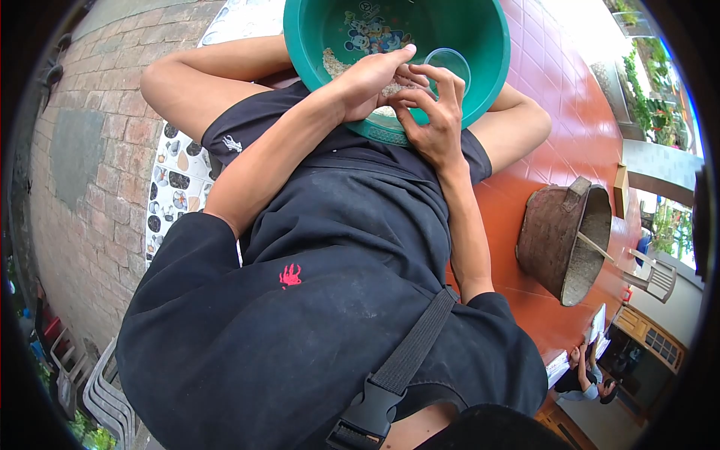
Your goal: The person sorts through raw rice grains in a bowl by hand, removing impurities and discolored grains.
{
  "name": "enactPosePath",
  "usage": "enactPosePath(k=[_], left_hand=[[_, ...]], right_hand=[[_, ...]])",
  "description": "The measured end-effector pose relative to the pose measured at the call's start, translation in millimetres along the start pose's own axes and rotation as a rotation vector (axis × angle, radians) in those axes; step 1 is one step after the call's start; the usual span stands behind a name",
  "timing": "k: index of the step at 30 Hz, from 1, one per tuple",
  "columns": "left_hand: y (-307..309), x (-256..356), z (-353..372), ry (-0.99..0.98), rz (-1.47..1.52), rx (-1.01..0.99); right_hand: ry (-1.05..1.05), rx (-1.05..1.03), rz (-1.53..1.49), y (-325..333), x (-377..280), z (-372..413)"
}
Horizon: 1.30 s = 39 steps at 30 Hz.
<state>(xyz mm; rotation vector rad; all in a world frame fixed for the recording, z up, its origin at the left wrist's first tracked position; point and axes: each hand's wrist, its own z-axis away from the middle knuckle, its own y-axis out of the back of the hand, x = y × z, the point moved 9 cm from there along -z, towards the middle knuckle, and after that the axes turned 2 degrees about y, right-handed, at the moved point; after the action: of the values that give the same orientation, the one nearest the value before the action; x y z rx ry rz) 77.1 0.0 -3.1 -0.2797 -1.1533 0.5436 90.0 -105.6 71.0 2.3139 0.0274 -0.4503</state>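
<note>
A green basin (491, 75) rests on the lap, with pale grain (334, 64) at its left side and cartoon figures printed inside. My left hand (371, 82) is cupped palm up over the basin, its thumb stretched out and its fingers curled around some of the grain. My right hand (435, 109) meets it from the right, fingers bent and thumb drawn in toward the left palm; what its fingertips pinch is too small to name. Beside the right fingers, a clear round rim (466, 69) shows inside the basin.
A brown bucket (536, 236) with a stick in it lies in view on the red tiled floor (502, 206) at right. Beyond it are a chair (660, 279) and another person (585, 384). Brick paving (112, 150) and stacked grey chairs (109, 394) are at left.
</note>
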Motion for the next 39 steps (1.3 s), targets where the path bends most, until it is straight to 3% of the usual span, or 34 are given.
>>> enactPosePath(k=[6,18,24,31,35,37,39], left_hand=[[0,-3,-4,0.005,0.031,-0.060],[4,-2,0,-0.024,0.019,0.009],[0,-2,-4,-0.018,0.034,-0.075],[-4,2,-2,0.006,0.089,-0.074],[-3,2,-2,-0.013,0.108,-0.043],[-1,1,-3,-0.016,0.098,-0.055],[-3,3,0,-0.019,0.089,-0.069]], right_hand=[[0.002,-0.010,0.037,-1,-4,-2],[-0.017,-0.014,-0.048,-1,-2,-2],[-0.028,0.024,-0.023,4,2,0],[-0.378,0.385,0.036,29,43,19],[-0.353,0.376,-0.030,31,38,14],[-0.227,0.201,0.031,20,22,5],[-0.184,0.154,0.039,16,17,3]])
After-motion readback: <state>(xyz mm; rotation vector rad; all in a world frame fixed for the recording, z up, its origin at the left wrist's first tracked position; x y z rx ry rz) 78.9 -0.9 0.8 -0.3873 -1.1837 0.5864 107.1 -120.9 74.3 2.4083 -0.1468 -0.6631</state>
